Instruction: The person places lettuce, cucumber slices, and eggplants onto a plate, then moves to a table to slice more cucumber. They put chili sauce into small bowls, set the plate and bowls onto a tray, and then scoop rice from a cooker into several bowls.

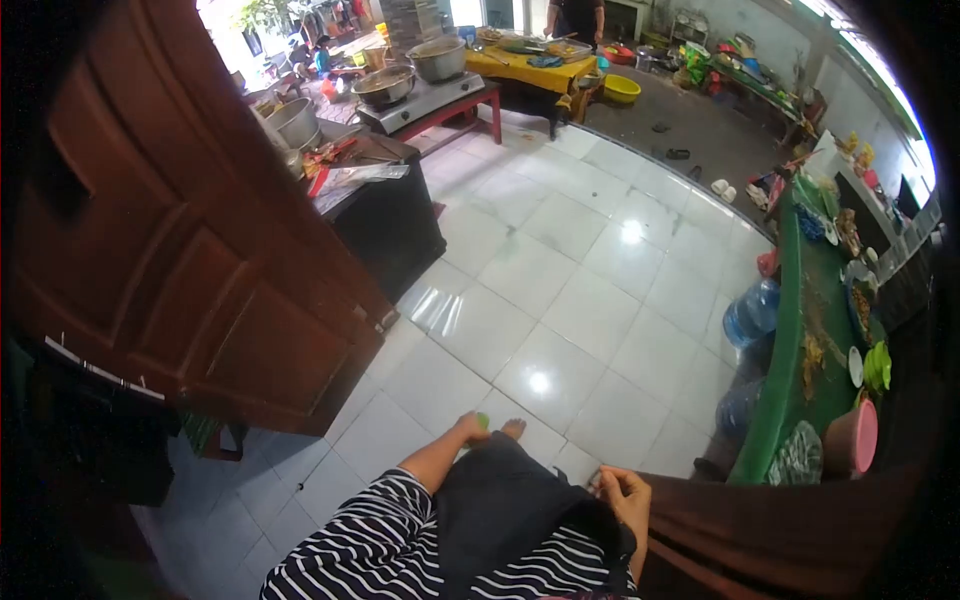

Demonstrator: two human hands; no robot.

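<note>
My left hand [472,428] is low in front of me, its fingers wrapped round a small green object [483,421] that shows only in part. To the right, my right hand [625,492] is raised with bent fingers and the thumb close to the fingertips; whatever they pinch, if anything, is too small to name. Dark cloth [505,500] hangs between the two hands over a striped black and white top [360,540]. A bare foot [513,429] shows just beyond the cloth, on the white tiled floor [540,340].
A brown wooden door [200,240] stands at the left. Behind it are a dark cabinet [385,220] and a stove [425,103] with pots. A green table [790,370] and water bottles [750,313] line the right. A person [577,18] stands behind a yellow-covered table [535,72].
</note>
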